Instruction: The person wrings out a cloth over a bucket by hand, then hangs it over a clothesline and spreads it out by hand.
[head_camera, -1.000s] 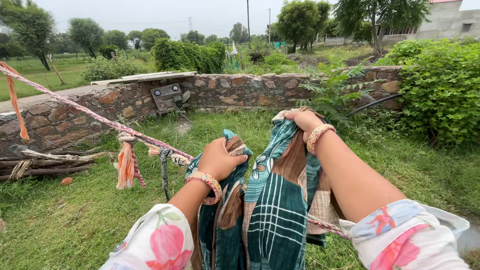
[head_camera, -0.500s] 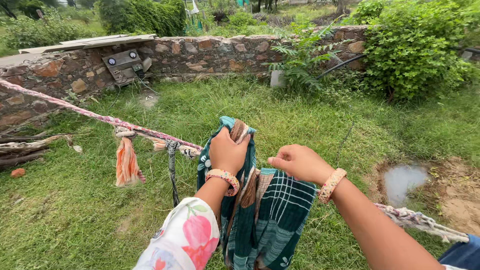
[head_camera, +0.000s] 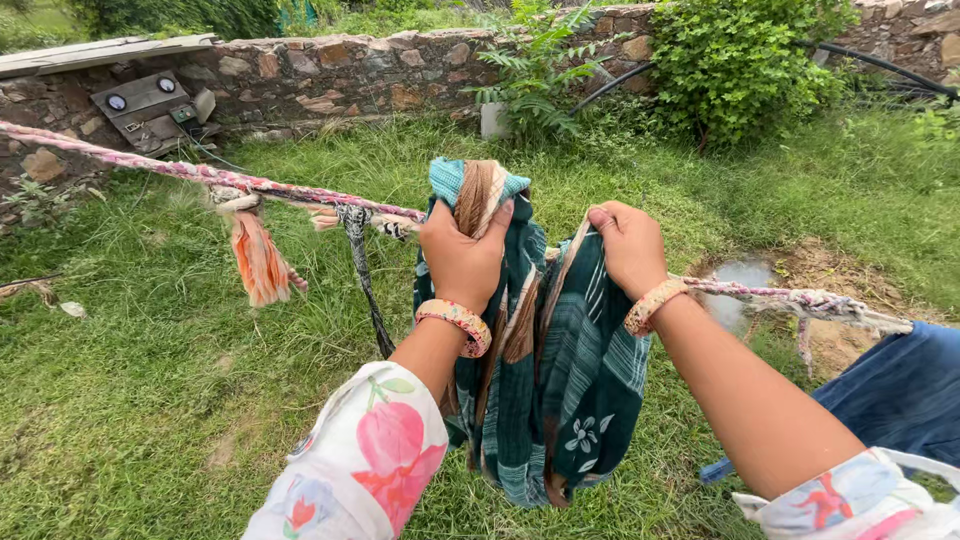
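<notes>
Grass lawn fills the near and middle ground. A stone wall runs across the far side, its top cut off by the upper edge. A leafy shrub stands far right against it, with a fern to its left. A grey box with two round dials leans on the wall at far left; its detail is too small to make out.

A braided rag clothesline crosses from far left to near right. Its middle stretch is hidden behind the draped cloth and the hands.

A dark green checked cloth with brown stripes hangs over the line at centre, bunched in folds. Its full shape cannot be judged.

A blue garment hangs on the line at near right, partly cut off by the edge and partly hidden by the right arm.

Left hand: clenched on the bunched top of the cloth, at the line. Right hand: gripping the cloth's right fold at the line; fingertips hidden in the fabric.

An orange tassel and a dark strip hang from the line, left of the cloth. A puddle lies beyond the line, partly hidden.
</notes>
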